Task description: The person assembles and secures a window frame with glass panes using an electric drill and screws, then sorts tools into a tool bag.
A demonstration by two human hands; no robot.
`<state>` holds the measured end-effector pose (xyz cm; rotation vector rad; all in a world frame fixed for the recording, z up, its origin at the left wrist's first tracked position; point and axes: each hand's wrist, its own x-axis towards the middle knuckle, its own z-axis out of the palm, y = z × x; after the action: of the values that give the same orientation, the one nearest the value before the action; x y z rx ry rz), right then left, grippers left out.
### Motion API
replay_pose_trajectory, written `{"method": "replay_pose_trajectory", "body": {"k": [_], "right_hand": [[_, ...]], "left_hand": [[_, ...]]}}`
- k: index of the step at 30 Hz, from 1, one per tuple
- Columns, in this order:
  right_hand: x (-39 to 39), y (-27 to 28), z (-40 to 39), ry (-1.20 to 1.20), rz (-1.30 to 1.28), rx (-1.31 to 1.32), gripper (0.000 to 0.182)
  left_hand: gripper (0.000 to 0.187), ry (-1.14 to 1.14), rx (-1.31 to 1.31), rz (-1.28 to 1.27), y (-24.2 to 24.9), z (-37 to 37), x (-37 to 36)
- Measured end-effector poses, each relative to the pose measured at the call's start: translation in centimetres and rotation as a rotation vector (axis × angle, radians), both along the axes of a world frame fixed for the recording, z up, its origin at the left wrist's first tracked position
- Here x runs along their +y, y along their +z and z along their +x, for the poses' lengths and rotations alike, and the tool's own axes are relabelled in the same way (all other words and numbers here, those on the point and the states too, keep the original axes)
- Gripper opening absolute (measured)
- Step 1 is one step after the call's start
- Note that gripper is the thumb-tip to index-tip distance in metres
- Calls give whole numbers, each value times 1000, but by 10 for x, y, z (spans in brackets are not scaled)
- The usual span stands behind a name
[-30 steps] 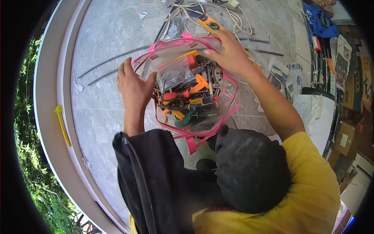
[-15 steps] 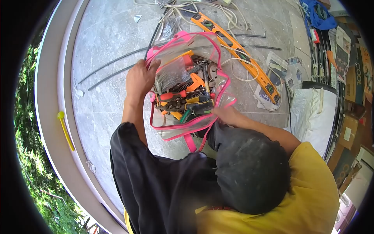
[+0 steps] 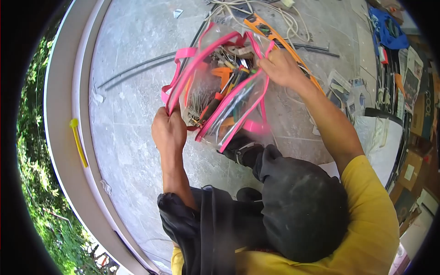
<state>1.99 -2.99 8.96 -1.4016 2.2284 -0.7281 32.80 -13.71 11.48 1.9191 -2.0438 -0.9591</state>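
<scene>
A clear plastic bag with pink edging [image 3: 231, 107] hangs between both hands above the tiled floor, its opening narrowed. My left hand [image 3: 169, 130] is closed on the pink edge at the bag's lower left. At its upper right, my right hand [image 3: 280, 68] grips the edge near the zipper. Inside lie mixed tools, among them an orange tool [image 3: 222, 75], metal pieces and a red handle, partly hidden by the plastic. A pink strap [image 3: 183, 52] loops out on the left side.
An orange spirit level [image 3: 270, 34] lies beyond the bag, beside pale cable [image 3: 293, 23] and dark rods [image 3: 137, 68]. Newspapers [image 3: 339, 85], cardboard boxes [image 3: 410, 172] and a blue bag [image 3: 387, 30] are on the right. A dark-clad knee [image 3: 302, 201] is close below.
The bag has been tilted and its opening drawn narrower. My right hand has moved up to the bag's upper right edge, and my left hand has gone down along the left edge.
</scene>
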Motion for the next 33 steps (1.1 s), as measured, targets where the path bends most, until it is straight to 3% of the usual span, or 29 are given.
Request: {"method": "replay_pose_trajectory", "body": {"k": [4,8,10,12,13,14,16,18,20,24,26,28,30,32,33], "right_hand": [[-49,-6,-25,54,-16,36,47],[-73,2,-46,86,70,120,39],[-80,3,-55,132,140,147,32],[-89,8,-53,220,-182,155,37],[-93,5,-43,263,-147,169,32],[-91,5,-30,258,-144,173,32],[-79,13,-4,315,-146,217,32],[-54,21,-2,313,-158,258,38],[-27,12,-5,139,-182,513,41],[3,30,30,56,-385,638,45],[1,26,60,531,-600,248,40],[-18,9,81,642,-276,85,32],[-57,-38,73,544,-264,433,21],[-90,-53,66,412,72,349,24],[-91,-57,72,420,78,342,24]], "left_hand": [[43,334,241,198,-8,2,-15],[36,166,368,275,-9,-4,30],[40,223,506,589,33,-20,84],[40,153,647,607,23,-26,146],[51,268,675,899,19,-33,158],[51,261,676,904,13,-32,155],[62,266,559,1355,3,-27,127],[68,158,517,1368,16,-11,103],[59,-95,225,1162,35,0,76],[34,-60,159,131,40,-3,53],[29,-156,174,-186,19,-16,34],[29,-201,185,-109,14,-28,22],[28,-283,143,-144,11,-32,19],[25,-282,136,-135,11,-26,25],[24,-281,167,-147,9,-22,31]]}}
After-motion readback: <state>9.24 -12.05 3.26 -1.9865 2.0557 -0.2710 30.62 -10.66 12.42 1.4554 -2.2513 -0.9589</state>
